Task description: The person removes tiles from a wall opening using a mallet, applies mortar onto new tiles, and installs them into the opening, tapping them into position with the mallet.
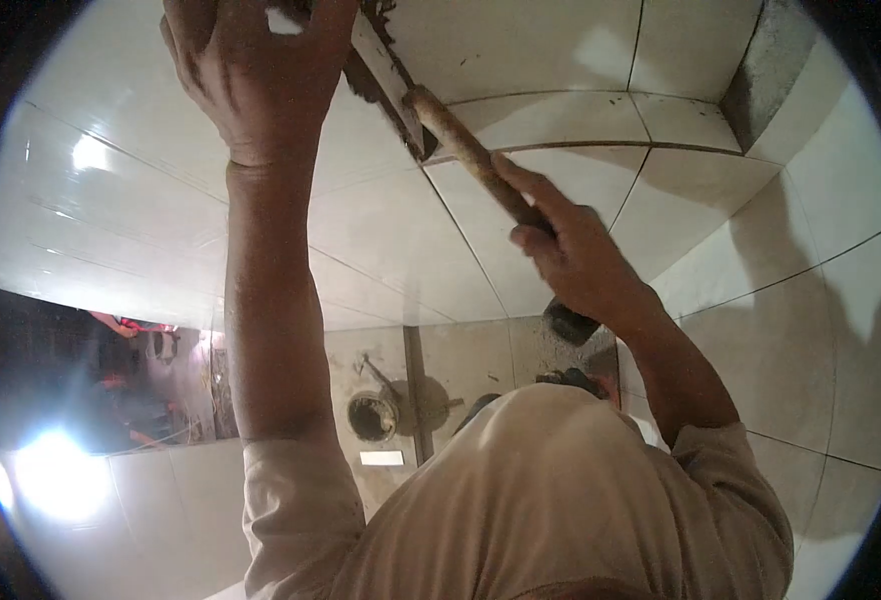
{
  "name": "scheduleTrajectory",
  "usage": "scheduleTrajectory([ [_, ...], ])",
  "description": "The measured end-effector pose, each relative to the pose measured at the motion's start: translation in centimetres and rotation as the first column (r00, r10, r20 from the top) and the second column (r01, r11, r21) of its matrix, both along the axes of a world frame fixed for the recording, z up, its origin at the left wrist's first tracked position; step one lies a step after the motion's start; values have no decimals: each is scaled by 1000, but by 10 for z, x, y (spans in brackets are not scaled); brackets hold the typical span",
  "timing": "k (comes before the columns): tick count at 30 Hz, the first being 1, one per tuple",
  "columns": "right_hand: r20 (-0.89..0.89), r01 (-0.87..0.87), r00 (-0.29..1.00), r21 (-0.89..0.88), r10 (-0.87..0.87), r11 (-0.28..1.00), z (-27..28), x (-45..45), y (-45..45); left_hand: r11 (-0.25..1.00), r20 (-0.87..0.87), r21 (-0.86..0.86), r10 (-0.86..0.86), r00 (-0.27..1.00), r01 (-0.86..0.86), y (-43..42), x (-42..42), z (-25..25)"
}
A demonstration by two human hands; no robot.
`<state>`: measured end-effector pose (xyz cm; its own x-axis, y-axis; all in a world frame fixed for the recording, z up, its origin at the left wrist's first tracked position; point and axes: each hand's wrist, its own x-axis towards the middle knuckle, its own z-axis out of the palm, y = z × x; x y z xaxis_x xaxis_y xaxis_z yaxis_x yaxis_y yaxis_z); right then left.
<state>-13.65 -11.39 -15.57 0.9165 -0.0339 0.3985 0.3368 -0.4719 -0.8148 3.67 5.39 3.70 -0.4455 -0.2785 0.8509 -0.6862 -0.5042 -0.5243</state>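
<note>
My right hand point(576, 250) is closed round the wooden handle of a mallet point(461, 140). The handle's far end meets the edge of a narrow tile strip point(386, 70) with dark, rough mortar along its sides. A black rounded block point(571, 322) shows just below this hand; it looks like the mallet's head, but the join is hidden. At the upper left, my left hand point(251, 75) reaches over the pale glossy tiles, its thumb beside the strip. Its fingertips are cut off by the frame's top edge, so its grip cannot be made out.
Down on the floor stands a bucket point(373, 416) with a stick-like tool in it, near a small white rectangle point(382, 458). A bright lamp point(61, 475) glares at the lower left. Tiled wall point(791, 340) rises on the right. A tiled ledge point(561, 118) crosses above.
</note>
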Motion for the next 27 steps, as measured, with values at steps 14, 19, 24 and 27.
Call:
scheduleTrajectory([
  [14,-8,-160,987,115,162,980,-5,-13,-11,974,-157,6,225,962,-227,19,12,-18],
  [19,-101,10,995,135,4,991,14,-19,-30,954,-468,-253,-266,843,160,14,-6,-22],
  [24,-118,-41,991,228,69,973,21,-6,-21,933,-627,-360,-260,734,23,17,-17,-15],
  [27,-28,-14,999,296,23,955,15,6,-9,925,-651,-379,-269,709,3,16,-21,-13],
])
